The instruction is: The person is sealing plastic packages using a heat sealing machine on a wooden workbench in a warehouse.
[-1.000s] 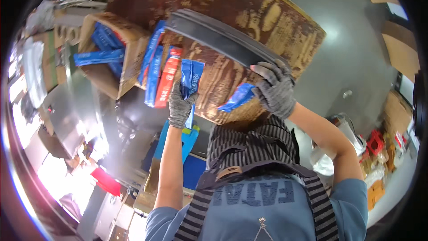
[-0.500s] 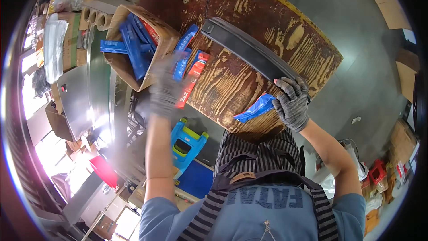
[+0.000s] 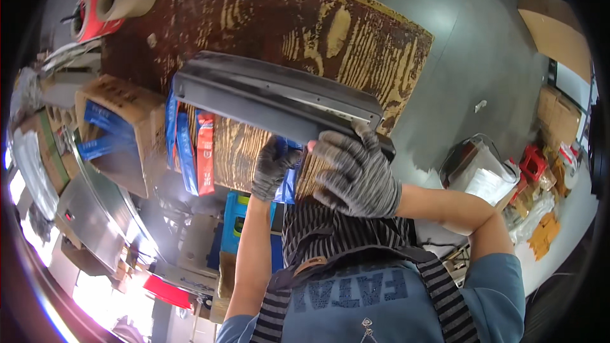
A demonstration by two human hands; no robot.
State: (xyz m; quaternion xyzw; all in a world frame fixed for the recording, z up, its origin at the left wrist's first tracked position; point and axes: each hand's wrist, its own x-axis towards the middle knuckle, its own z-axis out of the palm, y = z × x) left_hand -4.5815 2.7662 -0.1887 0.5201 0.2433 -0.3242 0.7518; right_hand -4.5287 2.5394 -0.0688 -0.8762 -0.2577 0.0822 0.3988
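A long dark grey metal bar-shaped device [image 3: 254, 103] lies across the worn wooden table [image 3: 267, 16], its near side tipped up and a slot along it showing. My right hand [image 3: 359, 174], in a grey striped knit glove, has hold of its near edge towards the right end, fingers bent over it. Just below the device my left hand [image 3: 273, 168], gloved alike, is closed on a blue packet [image 3: 287, 184], which partly hides behind the fingers. Left of that hand lie a red packet [image 3: 205, 152] and blue packets [image 3: 185, 152].
A cardboard box [image 3: 136, 105] with blue packets stands at the table's left. Tape rolls, one in a red dispenser [image 3: 95, 16], sit at the far left corner. A blue stool [image 3: 232, 222] is below the near edge. A bin with plastic [image 3: 486, 174] stands right.
My left hand came from the packets by the box to the device's near side and now grips a blue packet. The device tipped up in my right hand. My view shifted.
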